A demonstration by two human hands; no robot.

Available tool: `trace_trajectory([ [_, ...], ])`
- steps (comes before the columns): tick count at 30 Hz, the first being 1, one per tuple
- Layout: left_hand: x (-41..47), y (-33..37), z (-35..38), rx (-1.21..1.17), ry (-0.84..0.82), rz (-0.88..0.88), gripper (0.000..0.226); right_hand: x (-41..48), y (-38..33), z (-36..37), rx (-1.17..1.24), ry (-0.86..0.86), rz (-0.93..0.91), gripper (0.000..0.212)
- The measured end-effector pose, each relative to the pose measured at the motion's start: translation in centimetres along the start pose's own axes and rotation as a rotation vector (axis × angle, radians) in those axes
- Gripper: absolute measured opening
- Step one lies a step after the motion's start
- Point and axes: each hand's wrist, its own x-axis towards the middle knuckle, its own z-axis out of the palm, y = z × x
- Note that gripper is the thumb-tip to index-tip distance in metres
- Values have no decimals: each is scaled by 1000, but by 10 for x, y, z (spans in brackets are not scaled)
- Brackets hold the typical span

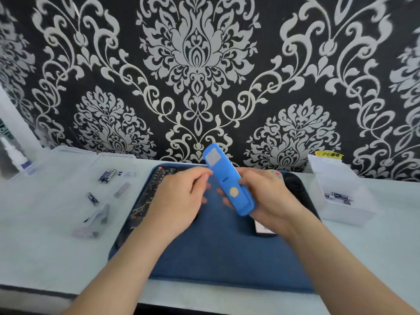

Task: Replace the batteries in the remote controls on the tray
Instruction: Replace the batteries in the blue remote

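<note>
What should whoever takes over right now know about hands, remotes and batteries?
Right hand grips the blue remote, raised over the tray.
Left hand is at its upper edge; grip blurred.
Black remote lies on the tray's left side.
Loose batteries lie on the table, left; more in the clear box, right.
Done: nothing confirmable.
Left: open the blue remote, swap batteries, then the black one.

The blue remote (228, 180) is tilted up above the dark blue tray (216, 258), black remote (147, 196) lies along its left edge, loose batteries (93, 198) scattered on the worktop (45, 212) left.
</note>
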Motion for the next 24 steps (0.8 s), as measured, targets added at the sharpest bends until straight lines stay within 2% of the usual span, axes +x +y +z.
trace_trajectory([
  [2,-1,11,10,-179,11,-48,21,-7,1,-7,219,-82,22,38],
  [4,-1,19,19,-196,22,-19,21,-10,3,-10,277,-124,20,38],
  [6,0,23,26,-179,46,8,34,-12,3,-10,313,-148,12,37],
  [11,3,35,38,-369,64,2,42,-18,1,-10,418,-196,-94,35],
  [15,1,40,45,-337,152,64,49,-19,-4,-16,357,-230,-6,36],
  [18,-2,43,48,-226,188,192,50,-20,-7,-18,364,-273,60,43],
  [21,-3,41,49,-160,181,303,46,-21,-6,-19,373,-285,52,45],
  [24,-3,40,49,-132,163,340,48,-21,-4,-19,366,-292,34,45],
])
